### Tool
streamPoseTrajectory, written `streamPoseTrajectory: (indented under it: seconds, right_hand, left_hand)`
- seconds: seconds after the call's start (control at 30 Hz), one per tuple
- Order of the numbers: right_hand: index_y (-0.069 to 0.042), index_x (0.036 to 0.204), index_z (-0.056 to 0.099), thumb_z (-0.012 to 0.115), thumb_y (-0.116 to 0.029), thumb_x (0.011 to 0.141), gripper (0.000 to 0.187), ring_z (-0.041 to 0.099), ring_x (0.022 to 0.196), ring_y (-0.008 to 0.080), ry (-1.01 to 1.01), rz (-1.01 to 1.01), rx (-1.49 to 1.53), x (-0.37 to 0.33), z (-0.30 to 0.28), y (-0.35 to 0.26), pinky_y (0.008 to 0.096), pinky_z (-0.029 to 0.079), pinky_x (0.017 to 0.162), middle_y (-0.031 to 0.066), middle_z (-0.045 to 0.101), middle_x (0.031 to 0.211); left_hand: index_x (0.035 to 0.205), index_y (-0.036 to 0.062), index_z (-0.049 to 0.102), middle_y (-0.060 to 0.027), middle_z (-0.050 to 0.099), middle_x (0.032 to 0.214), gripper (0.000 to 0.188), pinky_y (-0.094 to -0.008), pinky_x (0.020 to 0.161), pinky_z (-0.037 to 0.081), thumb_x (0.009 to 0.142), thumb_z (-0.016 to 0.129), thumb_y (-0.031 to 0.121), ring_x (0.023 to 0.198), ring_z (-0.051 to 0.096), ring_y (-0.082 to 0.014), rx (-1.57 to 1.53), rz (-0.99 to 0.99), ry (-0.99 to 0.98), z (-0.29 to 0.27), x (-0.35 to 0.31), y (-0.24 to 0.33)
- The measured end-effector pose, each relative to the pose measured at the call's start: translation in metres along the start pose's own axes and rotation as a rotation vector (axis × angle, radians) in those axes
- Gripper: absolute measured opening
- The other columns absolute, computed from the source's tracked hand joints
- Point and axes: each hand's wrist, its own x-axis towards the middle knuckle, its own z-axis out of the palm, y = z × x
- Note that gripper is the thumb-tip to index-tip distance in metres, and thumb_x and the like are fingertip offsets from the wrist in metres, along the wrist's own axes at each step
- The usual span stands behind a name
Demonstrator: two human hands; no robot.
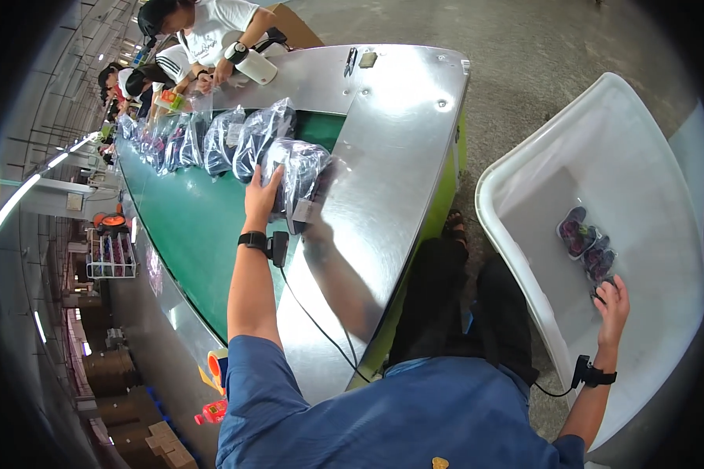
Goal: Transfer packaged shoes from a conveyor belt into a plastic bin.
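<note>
At the end of the green conveyor belt (pixel 188 234), my left hand (pixel 263 195) grips the near edge of a clear plastic bag of dark shoes (pixel 301 172). The bag overhangs the metal tabletop beside the belt. Behind it, several similar bagged shoes (pixel 225 141) stand in a row along the belt. My right hand (pixel 614 307) is inside the white bin (pixel 516 258), fingers apart and slightly bent. Close to its fingertips lie dark purple shoes (pixel 577 234) that look bagged; whether the fingers touch them is hard to make out.
Across the metal tabletop (pixel 391 148), a person in a white shirt (pixel 215 35) works with their hands at the line. Others stand farther along. A tape roll (pixel 217 366) and a red bottle (pixel 213 412) are by my left elbow. Cables run from both wrists.
</note>
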Motion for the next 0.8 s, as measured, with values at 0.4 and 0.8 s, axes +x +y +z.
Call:
streamPoseTrajectory:
  seconds: [0.4,0.8]
  right_hand:
    - [0.0,0.142,0.055,0.063,-0.02,0.103,0.045,0.067,0.105,0.0168,-0.396,-0.263,0.113,-0.043,0.165,-0.104,0.0307,0.055,0.091,0.0082,0.068,0.113]
    - [0.004,0.136,0.056,0.067,-0.009,0.097,0.043,0.057,0.082,0.0043,-0.762,-0.495,0.04,-0.128,0.252,-0.135,0.0212,0.047,0.074,0.0034,0.069,0.099]
  left_hand:
    - [0.153,0.0121,0.05,0.0027,0.063,0.102,0.058,-0.0231,0.046,0.028,0.098,0.066,0.016,0.063,0.041,-0.0017,-0.727,-0.112,-0.187,-0.021,-0.09,-0.026]
    - [0.142,-0.0056,0.055,-0.0097,0.066,0.127,0.068,-0.0315,0.102,0.043,0.097,0.072,0.043,0.112,0.06,-0.0181,-0.884,-0.221,-0.234,-0.011,-0.03,-0.035]
